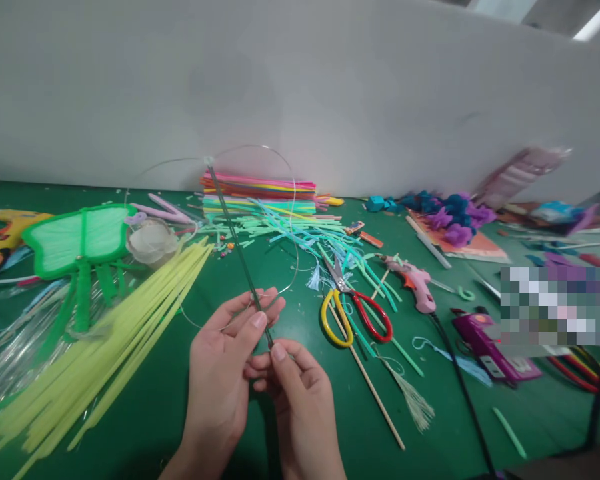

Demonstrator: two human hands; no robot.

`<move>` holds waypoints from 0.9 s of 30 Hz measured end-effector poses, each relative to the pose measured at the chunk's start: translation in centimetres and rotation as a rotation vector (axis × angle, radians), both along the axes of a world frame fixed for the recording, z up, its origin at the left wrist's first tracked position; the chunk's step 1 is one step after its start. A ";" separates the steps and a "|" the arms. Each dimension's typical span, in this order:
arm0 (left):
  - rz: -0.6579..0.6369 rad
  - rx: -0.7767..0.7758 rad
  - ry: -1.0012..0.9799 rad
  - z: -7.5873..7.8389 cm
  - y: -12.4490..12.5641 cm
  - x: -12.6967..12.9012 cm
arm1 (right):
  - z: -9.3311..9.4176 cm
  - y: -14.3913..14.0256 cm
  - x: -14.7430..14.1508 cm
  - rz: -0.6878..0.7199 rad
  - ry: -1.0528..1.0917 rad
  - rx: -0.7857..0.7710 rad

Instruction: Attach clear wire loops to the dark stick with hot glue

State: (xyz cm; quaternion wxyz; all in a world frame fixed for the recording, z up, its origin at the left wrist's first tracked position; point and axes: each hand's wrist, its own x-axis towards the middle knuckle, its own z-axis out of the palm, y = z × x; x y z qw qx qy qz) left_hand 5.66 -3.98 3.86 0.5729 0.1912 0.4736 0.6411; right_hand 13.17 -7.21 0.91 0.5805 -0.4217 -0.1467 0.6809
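My left hand (227, 353) pinches a pair of thin dark green rods (236, 243) between thumb and fingers, near their lower end. Just below it, my right hand (300, 387) has thumb and fingertips closed on the bottom tip of the same rods. The rods slant up and left to a small clear lump at their top. From there a thin wire loop (295, 220) curves out on both sides, and its ends run down toward my left hand. Fingers partly hide the lower rods and wire ends. Scissors (341, 287) with one yellow and one red handle lie right of my hands.
Yellow-green pipe cleaners (130, 333) lie at left, near a green butterfly-shaped piece (80, 240) and a yellow glue gun (17, 230). Coloured pipe cleaners (260, 190) are stacked by the wall. At right are a pink glue gun (417, 287), its cord and a purple tool (493, 350).
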 end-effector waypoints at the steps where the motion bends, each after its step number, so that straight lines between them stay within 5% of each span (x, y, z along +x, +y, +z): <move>1: 0.002 0.007 -0.005 0.0 0.0 0.0 | 0.0 0.0 0.0 0.000 -0.002 -0.002; 12: 0.043 0.003 0.059 -1.0 -0.1 -0.2 | 0.3 -0.1 0.1 0.020 0.013 0.000; 27: 0.026 0.002 -0.087 -0.8 -0.1 -0.6 | 0.8 -0.3 -0.1 0.010 0.007 -0.005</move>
